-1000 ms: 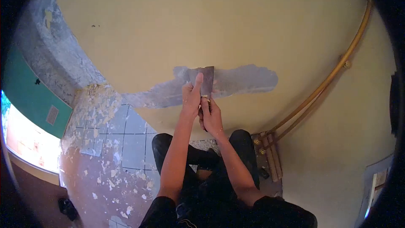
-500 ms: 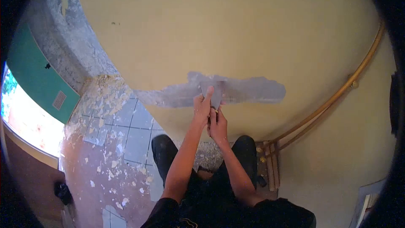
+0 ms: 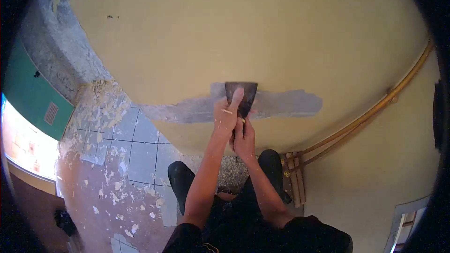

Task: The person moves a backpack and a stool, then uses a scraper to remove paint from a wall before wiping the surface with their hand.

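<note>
A scraper (image 3: 248,94) with a wide, dark metal blade is held up against the yellow wall (image 3: 262,33), its edge at the top of a bare grey patch (image 3: 290,103). My left hand (image 3: 226,116) is closed on the scraper, the thumb pressed along the blade's face. Just below, my right hand (image 3: 244,140) wraps the handle, which the fingers mostly hide. A small pale flake (image 3: 227,111) shows over my left hand.
Yellow pipes (image 3: 361,121) slant along the wall at right. Paint chips litter the tiled floor (image 3: 143,152) at left. Beyond stands a green door panel (image 3: 40,91) beside a bright opening. My knees flank the wall's base.
The scraper's blade has moved up against the patch's upper edge, with both hands still on it. Its face looks darker now. The view has shifted slightly.
</note>
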`<state>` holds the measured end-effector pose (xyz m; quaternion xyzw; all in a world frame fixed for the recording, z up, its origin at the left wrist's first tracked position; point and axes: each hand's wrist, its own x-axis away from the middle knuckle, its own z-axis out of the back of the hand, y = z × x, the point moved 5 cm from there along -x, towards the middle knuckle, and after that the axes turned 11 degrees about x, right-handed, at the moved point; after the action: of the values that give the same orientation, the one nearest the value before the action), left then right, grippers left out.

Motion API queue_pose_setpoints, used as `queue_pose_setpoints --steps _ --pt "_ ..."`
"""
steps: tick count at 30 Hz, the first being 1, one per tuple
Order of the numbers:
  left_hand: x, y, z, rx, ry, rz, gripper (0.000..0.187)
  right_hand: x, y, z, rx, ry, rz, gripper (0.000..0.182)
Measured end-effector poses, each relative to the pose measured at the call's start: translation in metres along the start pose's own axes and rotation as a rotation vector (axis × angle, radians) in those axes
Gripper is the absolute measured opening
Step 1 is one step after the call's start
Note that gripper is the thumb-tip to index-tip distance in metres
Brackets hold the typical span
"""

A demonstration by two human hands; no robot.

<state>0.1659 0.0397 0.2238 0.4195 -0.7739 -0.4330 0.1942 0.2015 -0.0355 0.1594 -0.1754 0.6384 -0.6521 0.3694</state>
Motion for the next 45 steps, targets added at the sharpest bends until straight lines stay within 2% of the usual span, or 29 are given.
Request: queue_pose_setpoints --steps 2,6,8,10,12,14,16,18,19,21,22,24,25,26,27,28,30,31,32,34,36,37,39,41,43,45 --pt "0.003 -0.02 0.007 0.015 0.029 0.046 0.04 0.012 0.02 0.004 0.013 0.033 -0.108 0.028" --pt "-0.001 -0.018 0.008 -0.122 0.079 -0.024 0.037 0.012 0.014 0.016 -0.03 0.007 -0.192 0.032" --pt "-0.004 -0.021 0.002 0.059 0.01 0.034 0.04 0.006 0.001 0.015 -0.072 -0.078 -0.173 0.031" --pt "0.002 -0.02 -0.001 0.086 0.007 -0.022 0.04 0.01 0.008 0.014 -0.089 -0.084 -0.178 0.031" --pt "0.014 -0.027 0.008 -0.241 0.115 0.117 0.044 0.022 0.033 0.015 -0.036 -0.009 -0.175 0.031" --pt "0.005 -0.112 0.055 -0.267 0.093 0.092 0.052 0.043 0.065 0.022 -0.023 -0.026 -0.211 0.029" --pt "0.02 -0.135 0.082 -0.914 -0.02 -0.183 0.059 0.059 0.095 0.036 -0.006 -0.051 -0.242 0.028" --pt "0.037 -0.135 0.09 -0.932 -0.149 0.067 0.061 0.077 0.12 0.057 0.372 -0.171 -0.237 0.031" --pt "0.045 -0.144 0.107 -0.934 -0.157 0.086 0.061 0.084 0.13 0.069 0.371 -0.168 -0.256 0.031" --pt "0.064 -0.159 0.15 -1.758 -0.178 0.014 0.052 0.1 0.133 0.083 1.173 -0.153 0.078 0.034" --pt "0.067 -0.149 0.158 -1.759 -0.182 0.026 0.052 0.104 0.134 0.089 1.172 -0.161 0.069 0.034" --pt "0.073 -0.15 0.155 -1.032 -0.465 0.26 0.039 0.112 0.136 0.1 1.178 -0.178 -0.017 0.036" --pt "0.074 -0.16 0.157 -1.028 -0.472 0.276 0.039 0.116 0.14 0.102 1.164 -0.145 -0.005 0.033" --pt "0.07 -0.164 0.167 -1.129 -0.288 0.183 0.037 0.121 0.143 0.103 1.163 -0.148 -0.025 0.033" --pt "0.069 -0.164 0.176 -1.224 -0.102 0.083 0.035 0.124 0.147 0.103 1.026 -0.141 -0.084 0.033" --pt "0.074 -0.171 0.181 -1.227 -0.11 0.087 0.035 0.127 0.15 0.102 0.89 -0.129 -0.136 0.032" --pt "0.081 -0.161 0.171 -1.206 -0.131 -0.277 0.029 0.132 0.147 0.1 0.767 -0.091 -0.153 0.032" --pt "0.081 -0.161 0.164 -1.201 -0.143 -0.275 0.029 0.136 0.144 0.102 0.646 -0.064 -0.173 0.032" --pt "0.085 -0.162 0.162 -1.121 -0.112 -0.191 0.027 0.138 0.141 0.105 0.65 -0.061 -0.184 0.032" --pt "0.1 -0.16 0.153 -1.045 -0.079 -0.09 0.026 0.148 0.145 0.105 0.437 -0.157 -0.459 0.029" --pt "0.11 -0.165 0.148 -0.781 -0.011 0.055 0.025 0.153 0.144 0.104 0.317 -0.178 -0.464 0.026" --pt "0.115 -0.168 0.143 -0.782 -0.017 0.059 0.025 0.155 0.142 0.103 0.2 -0.194 -0.459 0.023" --pt "0.125 -0.173 0.138 -0.638 0.013 0.055 0.024 0.156 0.135 0.104 0.143 -0.199 -0.496 0.021" --pt "0.133 -0.18 0.134 -0.622 -0.001 0.047 0.023 0.151 0.132 0.106 0.085 -0.208 -0.531 0.019" --pt "0.136 -0.179 0.132 -0.608 -0.012 0.04 0.022 0.135 0.125 0.118 0.136 -0.047 -0.393 0.019" --pt "0.136 -0.173 0.13 -0.563 0.011 0.076 0.022 0.12 0.113 0.125 0.147 0.016 -0.353 0.019"
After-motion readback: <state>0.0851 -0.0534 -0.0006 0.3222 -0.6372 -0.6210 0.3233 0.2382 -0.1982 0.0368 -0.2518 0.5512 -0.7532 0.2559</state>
